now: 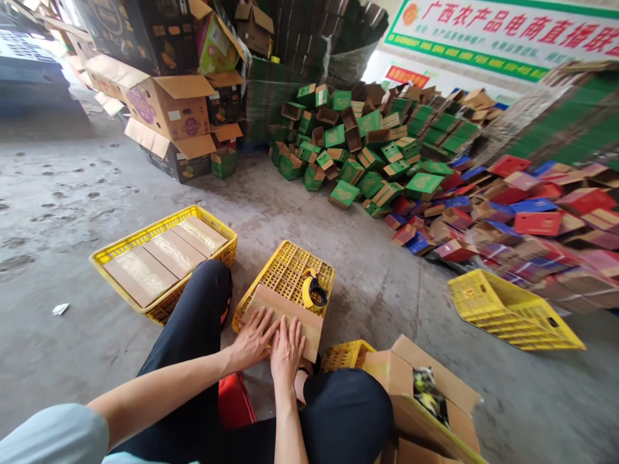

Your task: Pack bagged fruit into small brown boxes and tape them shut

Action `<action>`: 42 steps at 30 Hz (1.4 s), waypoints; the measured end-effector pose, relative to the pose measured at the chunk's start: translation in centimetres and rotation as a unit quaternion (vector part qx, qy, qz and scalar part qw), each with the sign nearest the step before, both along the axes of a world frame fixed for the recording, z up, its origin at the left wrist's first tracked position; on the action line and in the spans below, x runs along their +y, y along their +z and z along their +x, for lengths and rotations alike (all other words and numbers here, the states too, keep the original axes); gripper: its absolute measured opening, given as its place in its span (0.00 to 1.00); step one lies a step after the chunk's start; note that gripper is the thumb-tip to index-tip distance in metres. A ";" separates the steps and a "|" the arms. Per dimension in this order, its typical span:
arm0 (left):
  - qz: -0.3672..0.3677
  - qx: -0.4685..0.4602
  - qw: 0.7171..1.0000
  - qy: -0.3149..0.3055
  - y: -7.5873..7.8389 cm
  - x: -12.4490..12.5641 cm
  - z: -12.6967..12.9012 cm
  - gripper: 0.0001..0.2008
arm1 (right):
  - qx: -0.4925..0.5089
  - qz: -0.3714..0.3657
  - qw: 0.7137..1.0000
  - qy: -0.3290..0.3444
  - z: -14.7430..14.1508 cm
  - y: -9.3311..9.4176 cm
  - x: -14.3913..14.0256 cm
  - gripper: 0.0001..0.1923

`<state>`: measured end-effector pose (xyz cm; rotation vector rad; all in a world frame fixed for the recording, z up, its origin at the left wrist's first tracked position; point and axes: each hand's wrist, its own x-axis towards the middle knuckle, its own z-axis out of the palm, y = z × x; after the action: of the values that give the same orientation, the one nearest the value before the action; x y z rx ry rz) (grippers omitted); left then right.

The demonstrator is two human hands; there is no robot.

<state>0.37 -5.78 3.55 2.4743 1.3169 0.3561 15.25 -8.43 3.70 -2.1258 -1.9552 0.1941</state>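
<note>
Both my hands lie on the flat top of a closed cardboard box [278, 300]. My left hand [252, 336] has its fingers stretched out over the box's left part. Beside it my right hand [287, 349] rests with its fingers extended too, and the two hands nearly touch. Under the box is an upturned yellow plastic crate [275, 263] with a slotted surface. A yellow and black tape dispenser [313, 291] lies on that crate, just beyond the box.
Taped boxes [174, 250] fill a yellow crate [107, 263] at left. At lower right, an open carton [401, 367] holds dark and green packets. Another yellow crate [512, 316] stands farther right. Piles of green boxes [343, 193] and red boxes [536, 222] cover the floor behind.
</note>
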 end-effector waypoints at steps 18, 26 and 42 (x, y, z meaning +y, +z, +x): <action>-0.002 0.002 1.000 0.011 -1.3 0.2 -2.2 0.40 | -0.057 0.038 0.998 -0.007 -0.5 -0.8 0.2 0.28; 0.034 -0.007 0.999 0.007 -2.0 0.8 -0.8 0.44 | 0.002 0.114 0.989 0.091 -0.5 -1.9 -0.1 0.26; 0.090 -0.002 0.996 0.006 -2.1 1.7 -2.9 0.49 | -0.037 0.040 0.998 -0.006 1.0 0.3 0.7 0.31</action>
<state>-2.49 -4.04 1.45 2.6098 1.3532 0.5033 16.21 -7.74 3.98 -2.1207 -1.9556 0.0346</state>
